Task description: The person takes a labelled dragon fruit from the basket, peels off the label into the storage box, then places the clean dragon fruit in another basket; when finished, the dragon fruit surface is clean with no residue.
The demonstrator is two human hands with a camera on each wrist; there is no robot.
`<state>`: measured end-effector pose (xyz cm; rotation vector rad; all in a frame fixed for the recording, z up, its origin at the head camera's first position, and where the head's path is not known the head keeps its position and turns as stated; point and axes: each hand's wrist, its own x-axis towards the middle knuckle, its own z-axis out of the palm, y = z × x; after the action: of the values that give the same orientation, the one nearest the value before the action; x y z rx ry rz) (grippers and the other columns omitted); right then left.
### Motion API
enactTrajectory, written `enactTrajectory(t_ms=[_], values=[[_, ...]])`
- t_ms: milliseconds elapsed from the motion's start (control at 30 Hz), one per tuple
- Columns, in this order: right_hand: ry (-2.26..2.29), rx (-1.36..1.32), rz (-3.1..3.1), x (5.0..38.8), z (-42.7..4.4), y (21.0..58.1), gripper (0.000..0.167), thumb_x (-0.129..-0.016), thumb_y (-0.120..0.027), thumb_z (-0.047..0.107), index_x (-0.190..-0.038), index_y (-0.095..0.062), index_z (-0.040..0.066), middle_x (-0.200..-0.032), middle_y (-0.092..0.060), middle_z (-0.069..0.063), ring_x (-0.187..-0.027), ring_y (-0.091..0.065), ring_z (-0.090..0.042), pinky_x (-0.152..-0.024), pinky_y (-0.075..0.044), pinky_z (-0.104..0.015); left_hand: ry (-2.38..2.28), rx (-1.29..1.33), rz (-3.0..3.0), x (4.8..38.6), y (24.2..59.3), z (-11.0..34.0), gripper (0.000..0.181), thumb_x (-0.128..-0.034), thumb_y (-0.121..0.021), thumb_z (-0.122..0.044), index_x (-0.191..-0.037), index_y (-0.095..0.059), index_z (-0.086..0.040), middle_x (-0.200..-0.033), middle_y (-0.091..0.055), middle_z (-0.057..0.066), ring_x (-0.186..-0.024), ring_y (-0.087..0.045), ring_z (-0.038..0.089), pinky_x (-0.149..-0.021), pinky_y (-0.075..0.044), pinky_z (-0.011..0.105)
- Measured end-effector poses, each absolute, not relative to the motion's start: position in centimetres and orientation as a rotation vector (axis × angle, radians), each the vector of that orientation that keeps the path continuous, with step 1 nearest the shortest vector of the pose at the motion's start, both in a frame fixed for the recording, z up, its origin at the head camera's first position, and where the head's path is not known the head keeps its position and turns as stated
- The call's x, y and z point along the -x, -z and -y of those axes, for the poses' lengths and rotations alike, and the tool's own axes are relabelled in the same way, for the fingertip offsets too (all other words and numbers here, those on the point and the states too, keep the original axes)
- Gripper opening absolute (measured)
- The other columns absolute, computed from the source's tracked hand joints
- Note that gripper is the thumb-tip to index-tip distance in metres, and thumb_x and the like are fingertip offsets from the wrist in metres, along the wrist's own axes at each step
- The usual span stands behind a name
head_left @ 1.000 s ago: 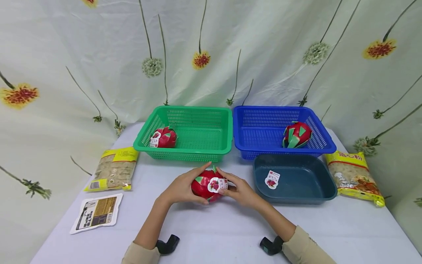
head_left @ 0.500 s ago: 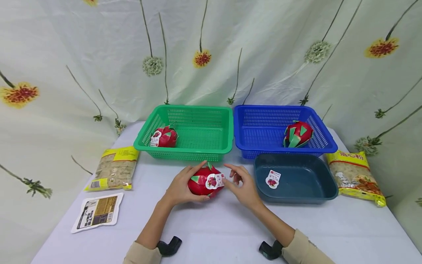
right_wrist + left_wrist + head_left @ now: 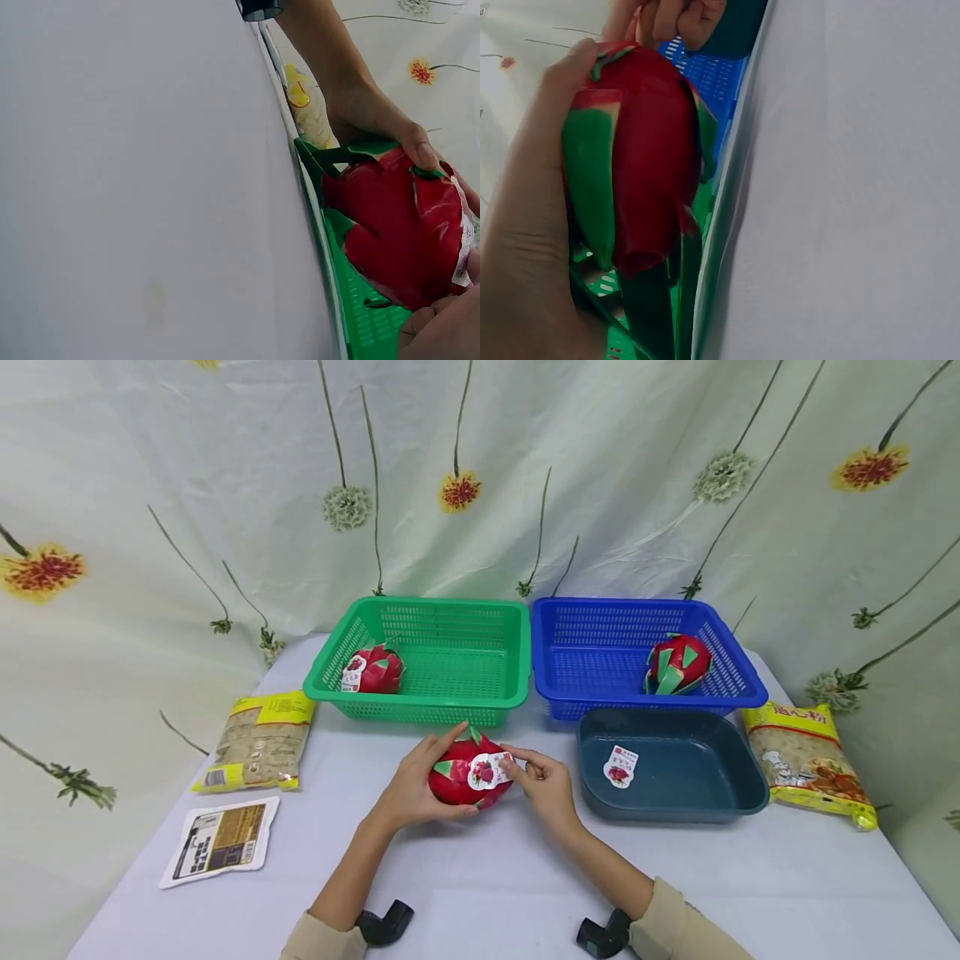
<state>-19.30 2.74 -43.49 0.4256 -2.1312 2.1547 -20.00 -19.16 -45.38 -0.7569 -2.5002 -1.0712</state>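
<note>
Near the middle of the table, the left hand (image 3: 412, 783) grips a red dragon fruit (image 3: 452, 781) with green leaf tips, thumb in front and fingers behind. On the fruit's right side is a white sticker (image 3: 482, 771), and the right hand (image 3: 546, 787) has its thumb on it, with the index finger at its upper edge. In the left wrist view the left hand (image 3: 532, 217) lies along the fruit (image 3: 654, 165). The right wrist view has the right hand (image 3: 448, 322) at the fruit's (image 3: 390, 225) stickered side.
Behind stand a green basket (image 3: 416, 704) and a blue basket (image 3: 652, 701), each with one dragon fruit inside. A dark teal tray (image 3: 675, 814) with a sticker lies to the right. Yellow bags (image 3: 262, 743) (image 3: 813, 764) flank them; a flat white packet (image 3: 221, 842) lies at left.
The left hand and its fruit have shifted slightly left. The right hand came away from the fruit's side, then its thumb and index finger closed at the sticker's edge.
</note>
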Motion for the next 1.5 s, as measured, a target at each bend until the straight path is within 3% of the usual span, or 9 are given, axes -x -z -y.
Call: enactTrajectory(t_ms=[200, 433, 933, 1100, 1300, 1400, 1500], values=[[-2.251, -0.201, 2.099, 20.4, -2.3, 46.5, 0.021, -0.084, -0.068, 0.013, -0.099, -0.071, -0.001, -0.049, -0.032, 0.003, -0.045, -0.027, -0.006, -0.041, -0.019, -0.020, 0.940, 0.733, 2.615, 19.8, 45.4, 19.0, 0.096, -0.0583, -0.076, -0.063, -0.141, -0.033, -0.041, -0.104, -0.048, -0.005, -0.097, -0.048, 0.010, -0.073, -0.052, 0.027], [-2.126, -0.154, 2.124, 20.1, -2.2, 46.7, 0.018, -0.084, -0.069, 0.020, -0.090, -0.073, 0.003, -0.051, -0.030, 0.003, -0.047, -0.026, -0.007, -0.044, -0.020, -0.020, 0.889, 0.708, 2.677, 19.8, 45.2, 19.0, 0.093, -0.0589, -0.072, -0.068, -0.140, -0.033, -0.045, -0.100, -0.047, -0.005, -0.093, -0.049, 0.009, -0.072, -0.051, 0.025], [-2.017, -0.317, 2.110, 16.5, -4.6, 39.9, 0.010, -0.086, -0.062, -0.001, -0.087, -0.066, -0.010, -0.051, -0.031, 0.002, -0.047, -0.028, -0.004, -0.044, -0.022, -0.019, 0.839, 0.675, 2.692, 19.9, 45.1, 18.9, 0.096, -0.0572, -0.074, -0.066, -0.140, -0.030, -0.047, -0.100, -0.047, -0.006, -0.093, -0.050, 0.010, -0.070, -0.052, 0.027], [-1.973, -0.357, 1.986, 18.3, -10.2, 37.6, 0.015, -0.088, -0.061, 0.004, -0.089, -0.064, -0.011, -0.051, -0.034, 0.004, -0.046, -0.029, -0.005, -0.039, -0.020, -0.026, 0.849, 0.664, 2.688, 19.9, 45.1, 19.0, 0.096, -0.0567, -0.078, -0.061, -0.139, -0.031, -0.047, -0.101, -0.048, -0.006, -0.096, -0.050, 0.011, -0.070, -0.053, 0.030], [-1.626, -0.469, 2.579, 21.5, -19.7, 35.9, 0.029, -0.091, -0.058, 0.025, -0.101, -0.064, -0.002, -0.056, -0.032, 0.001, -0.047, -0.031, -0.012, -0.040, -0.027, -0.027, 0.866, 0.649, 2.719, 19.9, 45.1, 19.1, 0.097, -0.0569, -0.078, -0.061, -0.140, -0.029, -0.048, -0.102, -0.048, -0.005, -0.098, -0.051, 0.014, -0.070, -0.054, 0.032], [-1.550, -0.625, 2.828, 23.6, -23.2, 36.7, 0.027, -0.093, -0.057, 0.022, -0.101, -0.063, -0.002, -0.057, -0.032, 0.001, -0.047, -0.031, -0.012, -0.043, -0.029, -0.025, 0.883, 0.639, 2.724, 20.0, 45.2, 19.1, 0.097, -0.0559, -0.079, -0.060, -0.139, -0.029, -0.049, -0.102, -0.048, -0.005, -0.099, -0.051, 0.014, -0.070, -0.054, 0.033], [-1.533, -0.808, 2.978, 25.4, -25.4, 38.1, 0.021, -0.093, -0.056, 0.016, -0.099, -0.063, -0.002, -0.063, -0.044, 0.000, -0.056, -0.042, -0.014, -0.054, -0.040, -0.026, 0.902, 0.649, 2.727, 20.1, 45.2, 18.9, 0.098, -0.0557, -0.079, -0.060, -0.139, -0.029, -0.048, -0.102, -0.048, -0.006, -0.099, -0.051, 0.015, -0.070, -0.054, 0.033]])
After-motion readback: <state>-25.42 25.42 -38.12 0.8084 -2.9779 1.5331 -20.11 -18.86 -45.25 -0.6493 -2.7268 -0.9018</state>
